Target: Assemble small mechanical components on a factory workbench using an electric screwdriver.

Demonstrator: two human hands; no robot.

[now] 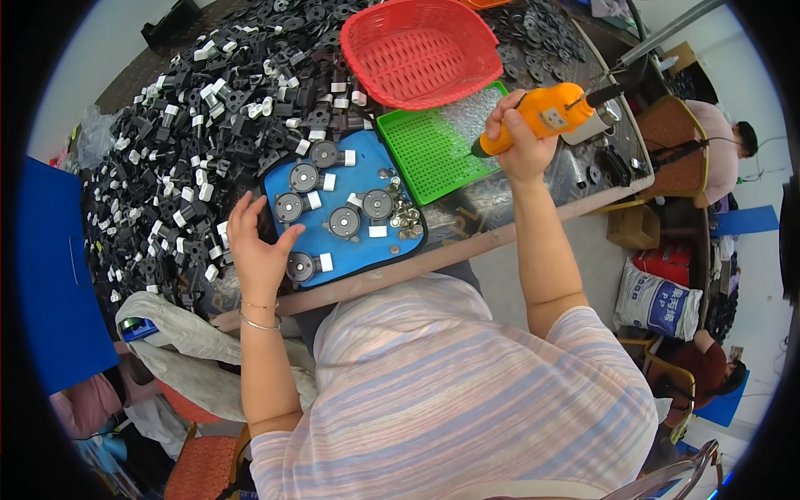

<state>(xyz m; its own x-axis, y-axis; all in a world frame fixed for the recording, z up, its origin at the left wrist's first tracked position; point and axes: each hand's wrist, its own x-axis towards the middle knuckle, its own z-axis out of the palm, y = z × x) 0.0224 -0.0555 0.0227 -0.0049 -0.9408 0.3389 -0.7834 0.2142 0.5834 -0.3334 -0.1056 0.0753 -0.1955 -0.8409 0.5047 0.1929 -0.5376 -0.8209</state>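
Observation:
My right hand (527, 148) is wrapped round an orange electric screwdriver (546, 115). The tool's dark tip points left, over a green basket (408, 162) that holds a heap of small shiny screws (461, 125). At the left edge of a blue-lined tray (333, 215) is my left hand (260, 250), thumb and fingers apart, holding nothing. Several round black wheel-like parts with white tabs lie on the tray; one such part (301, 267) is just below my left thumb. Small round metal caps (407, 218) are gathered along the tray's right side.
A big pile of black and white plastic parts (208, 125) covers the table's left. Behind the green basket stands a red basket (421, 50); black discs (542, 37) are heaped beyond it. A metal pole (671, 32) rises at the right. Other people (712, 150) sit further right.

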